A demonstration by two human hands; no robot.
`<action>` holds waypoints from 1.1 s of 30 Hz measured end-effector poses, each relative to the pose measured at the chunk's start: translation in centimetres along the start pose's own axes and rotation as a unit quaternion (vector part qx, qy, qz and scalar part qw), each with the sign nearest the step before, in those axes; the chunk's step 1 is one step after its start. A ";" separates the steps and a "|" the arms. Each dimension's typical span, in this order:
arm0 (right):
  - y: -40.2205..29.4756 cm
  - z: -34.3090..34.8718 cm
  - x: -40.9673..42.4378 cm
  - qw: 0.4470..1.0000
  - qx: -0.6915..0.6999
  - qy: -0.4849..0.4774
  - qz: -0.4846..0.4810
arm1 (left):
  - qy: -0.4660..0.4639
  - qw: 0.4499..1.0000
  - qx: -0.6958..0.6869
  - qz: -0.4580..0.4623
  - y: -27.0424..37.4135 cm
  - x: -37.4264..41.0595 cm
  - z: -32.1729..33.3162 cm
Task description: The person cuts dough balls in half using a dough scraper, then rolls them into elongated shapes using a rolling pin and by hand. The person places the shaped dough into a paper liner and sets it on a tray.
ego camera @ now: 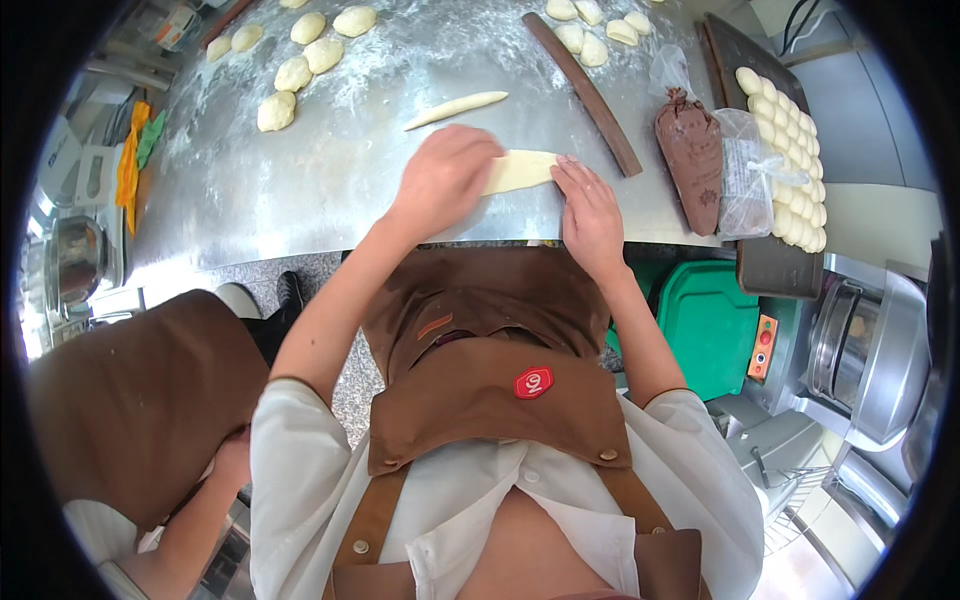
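A flat, pale strip of dough (523, 171) lies on the steel worktable (322, 195) between my hands. My left hand (452, 172), blurred by motion, is curled over the strip's left end and hides it. The fingertips of my right hand (590, 210) hold down the right end, with the fingers close together. Just beyond my left hand rests a thin, tapered dough roll (456, 110). To the right of the strip, a dark wooden rod (583, 94) lies at a slant, apart from my right hand.
Floury dough rounds (292, 73) sit at far left, smaller dough pieces (594, 51) at the back. A brown-filled piping bag (690, 165) and clear plastic bag (744, 180) lie right, beside rows of dough balls (787, 165). A co-worker's apron (142, 397) is close at left.
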State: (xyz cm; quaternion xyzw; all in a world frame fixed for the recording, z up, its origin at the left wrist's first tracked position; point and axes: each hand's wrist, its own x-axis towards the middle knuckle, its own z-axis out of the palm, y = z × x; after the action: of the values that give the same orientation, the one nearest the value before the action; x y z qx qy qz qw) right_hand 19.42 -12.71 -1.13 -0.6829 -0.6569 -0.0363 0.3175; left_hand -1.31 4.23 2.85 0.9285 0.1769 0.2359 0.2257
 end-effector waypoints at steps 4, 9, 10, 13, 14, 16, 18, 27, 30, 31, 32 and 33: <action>-0.2 0.0 0.1 1.000 0.016 0.004 0.012 | -0.119 0.984 0.054 0.125 -1.6 2.5 1.9; 0.5 0.2 -0.1 0.952 0.229 0.026 0.203 | -0.240 0.956 -0.164 -0.026 -3.1 4.2 2.0; 0.3 0.2 -0.1 0.962 0.197 0.042 0.187 | -0.255 0.939 -0.221 -0.061 -3.5 5.2 1.8; -2.3 0.5 -0.4 0.987 0.086 0.036 0.131 | -0.252 0.888 -0.322 -0.211 -3.2 7.0 1.4; -3.3 0.6 -0.5 0.993 0.038 0.001 0.109 | -0.244 0.868 -0.342 -0.266 -3.1 7.3 1.5; -3.6 0.9 -1.2 0.997 -0.030 -0.040 0.066 | -0.193 0.962 -0.192 -0.014 -3.0 6.7 2.4; -3.5 1.0 -1.1 0.996 -0.016 -0.029 0.079 | -0.208 0.955 0.047 0.208 -2.6 6.8 2.8; -3.3 0.5 -1.8 0.992 -0.094 -0.059 0.066 | -0.252 0.932 0.106 0.238 -5.0 6.2 3.3; -3.6 0.2 -2.2 0.988 -0.117 -0.069 0.074 | -0.220 0.935 0.124 0.250 -5.2 6.1 3.7; -3.7 0.1 -2.4 0.987 -0.122 -0.071 0.077 | -0.219 0.936 0.123 0.248 -5.3 6.0 3.7; -3.9 0.0 -2.7 0.986 -0.126 -0.075 0.078 | -0.219 0.936 0.123 0.246 -5.3 6.0 3.7; -4.0 -0.2 -3.1 0.985 -0.131 -0.078 0.079 | -0.218 0.937 0.122 0.245 -5.3 5.9 3.7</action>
State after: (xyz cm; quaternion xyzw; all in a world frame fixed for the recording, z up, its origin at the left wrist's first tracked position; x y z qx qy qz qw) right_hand 15.37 -15.78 -0.82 -0.7693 -0.6127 -0.0434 0.1754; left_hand 4.33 10.01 -0.56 0.9922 -0.0816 0.0526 0.0787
